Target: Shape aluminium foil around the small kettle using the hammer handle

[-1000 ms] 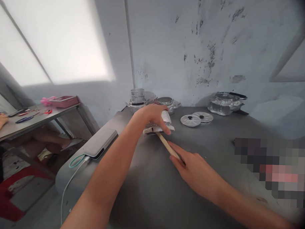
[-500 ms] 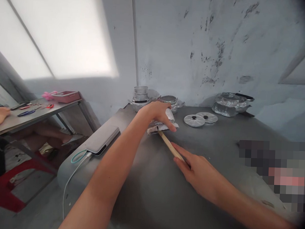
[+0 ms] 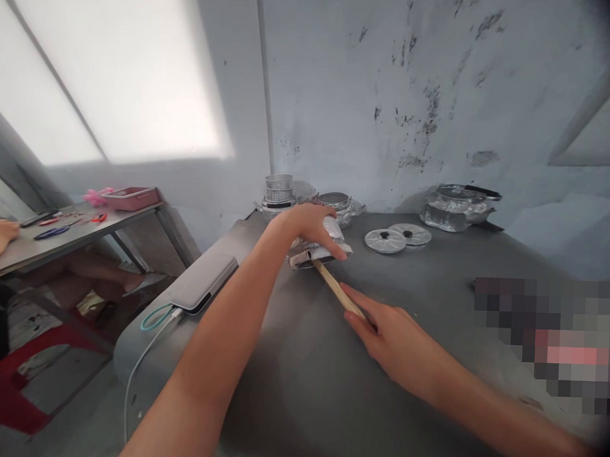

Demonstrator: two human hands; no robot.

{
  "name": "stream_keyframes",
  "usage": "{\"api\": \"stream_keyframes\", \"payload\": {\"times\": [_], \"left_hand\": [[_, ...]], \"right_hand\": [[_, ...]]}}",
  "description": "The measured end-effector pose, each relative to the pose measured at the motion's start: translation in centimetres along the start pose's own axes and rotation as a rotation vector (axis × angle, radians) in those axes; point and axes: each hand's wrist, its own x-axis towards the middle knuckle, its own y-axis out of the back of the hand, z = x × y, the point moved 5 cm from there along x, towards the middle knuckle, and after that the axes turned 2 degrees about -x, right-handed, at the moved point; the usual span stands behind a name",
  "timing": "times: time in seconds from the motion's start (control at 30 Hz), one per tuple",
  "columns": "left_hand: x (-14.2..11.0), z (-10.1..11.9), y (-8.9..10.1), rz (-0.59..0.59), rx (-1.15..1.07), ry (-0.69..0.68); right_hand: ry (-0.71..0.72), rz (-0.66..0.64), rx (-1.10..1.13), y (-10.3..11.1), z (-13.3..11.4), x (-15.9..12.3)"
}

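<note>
My left hand (image 3: 309,223) reaches over a silvery-white wrapped bundle (image 3: 334,228) in the middle of the grey table. Its thumb and fingers curve round the bundle's sides, and the palm hides much of it. A pale rolled edge (image 3: 300,258) shows at the near left of the bundle. From its near side a wooden handle (image 3: 335,286) slants down toward me. My right hand (image 3: 394,335) is closed round the handle's near end. What the handle joins under the bundle is mostly hidden.
Two round lids (image 3: 384,240) lie behind to the right. Metal pots (image 3: 277,194) and a foil-covered pan (image 3: 448,213) stand by the wall. A power bank (image 3: 203,281) with a cable lies left. Another person's hand (image 3: 0,236) rests at a side table beside a pink basket (image 3: 130,198).
My view has shifted slightly, so most things appear a little further left. Both hands keep their holds, and the bundle's near left edge looks slightly turned.
</note>
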Motion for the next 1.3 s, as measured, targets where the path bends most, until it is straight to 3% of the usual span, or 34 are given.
{"api": "stream_keyframes", "payload": {"times": [0.23, 0.43, 0.67, 0.83, 1.1, 1.3], "left_hand": [[-0.1, -0.3, 0.2, 0.016, -0.037, 0.01], [-0.3, -0.3, 0.2, 0.017, -0.04, 0.02], [-0.1, -0.4, 0.3, 0.007, -0.034, 0.028], [-0.3, 0.2, 0.3, -0.002, -0.04, 0.01], [-0.2, 0.8, 0.1, 0.017, -0.033, 0.041], [-0.1, 1.3, 0.1, 0.045, 0.019, 0.014]], "right_hand": [[-0.04, 0.053, 0.0, 0.1, -0.1, 0.0], [0.03, 0.011, 0.038, 0.5, -0.7, 0.2], [-0.028, 0.004, 0.052, 0.7, -0.7, 0.1], [0.006, 0.001, 0.046, 0.8, -1.1, 0.2], [-0.077, 0.054, 0.093, 0.7, -0.7, -0.1], [-0.041, -0.015, 0.045, 0.4, -0.7, -0.2]]}}
